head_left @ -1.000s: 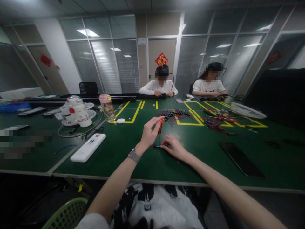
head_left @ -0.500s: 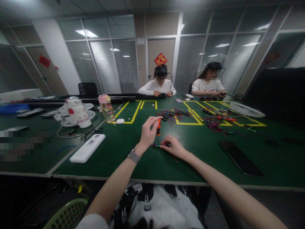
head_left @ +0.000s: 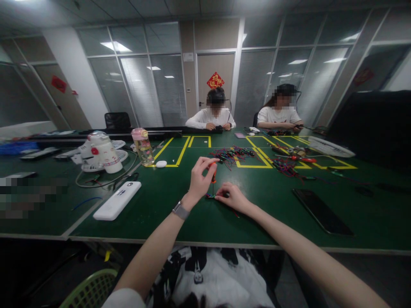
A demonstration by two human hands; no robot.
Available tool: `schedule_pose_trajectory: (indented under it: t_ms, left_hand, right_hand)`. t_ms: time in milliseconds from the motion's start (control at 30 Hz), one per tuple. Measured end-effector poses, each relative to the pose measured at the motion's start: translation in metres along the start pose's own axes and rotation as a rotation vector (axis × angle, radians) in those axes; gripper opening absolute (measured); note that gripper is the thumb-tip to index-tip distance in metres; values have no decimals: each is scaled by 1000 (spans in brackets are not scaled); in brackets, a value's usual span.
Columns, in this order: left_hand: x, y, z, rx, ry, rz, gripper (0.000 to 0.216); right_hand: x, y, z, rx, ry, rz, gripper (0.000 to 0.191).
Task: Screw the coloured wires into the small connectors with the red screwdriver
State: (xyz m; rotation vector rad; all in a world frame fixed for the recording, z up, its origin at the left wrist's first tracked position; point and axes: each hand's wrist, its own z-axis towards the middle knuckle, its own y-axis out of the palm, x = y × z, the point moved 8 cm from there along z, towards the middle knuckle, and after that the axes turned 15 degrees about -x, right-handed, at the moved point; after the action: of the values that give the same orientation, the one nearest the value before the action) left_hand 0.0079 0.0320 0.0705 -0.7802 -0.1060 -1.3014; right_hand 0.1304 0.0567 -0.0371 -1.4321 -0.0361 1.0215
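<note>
My left hand [head_left: 201,179] grips the handle of an orange and black screwdriver [head_left: 214,176] from above. The screwdriver stands upright, and its thin shaft runs down to a small circuit board [head_left: 210,196] lying on the green table [head_left: 154,222]. Whether the tip sits in a screw is too small to make out. Beside the shaft, my right hand [head_left: 233,198] has its fingertips pinched at the board's right edge. A short red wire [head_left: 236,213] shows below that hand.
Beyond my hands lies a tangle of wired small boards [head_left: 233,156]. A white power bank [head_left: 118,201] and a pink-lidded bottle [head_left: 143,147] are to the left, a dark phone [head_left: 323,211] to the right. Two people sit across the table.
My left thumb and fingers have shifted slightly around the screwdriver handle, covering more of it. The right hand and the board stay in place.
</note>
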Motion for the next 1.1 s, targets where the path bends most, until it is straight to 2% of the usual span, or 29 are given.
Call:
schedule_pose_trajectory:
  t_ms: [200, 467, 633, 800, 1100]
  left_hand:
    - [0, 3, 0, -35, 4, -63, 28]
    - [2, -8, -3, 107, -14, 107, 11]
    - [-1, -1, -2, 25, -21, 21, 27]
    - [-8, 5, 0, -32, -50, -66, 29]
    - [-13, 1, 0, 33, -87, -1, 18]
  right_hand:
    - [3, 1, 1, -2, -1, 31, 5]
    - [2, 1, 0, 3, -12, 27, 6]
    - [3, 1, 1, 4, -18, 31, 6]
    - [2, 1, 1, 12, -16, 33, 5]
    - [4, 1, 1, 8, -14, 47, 5]
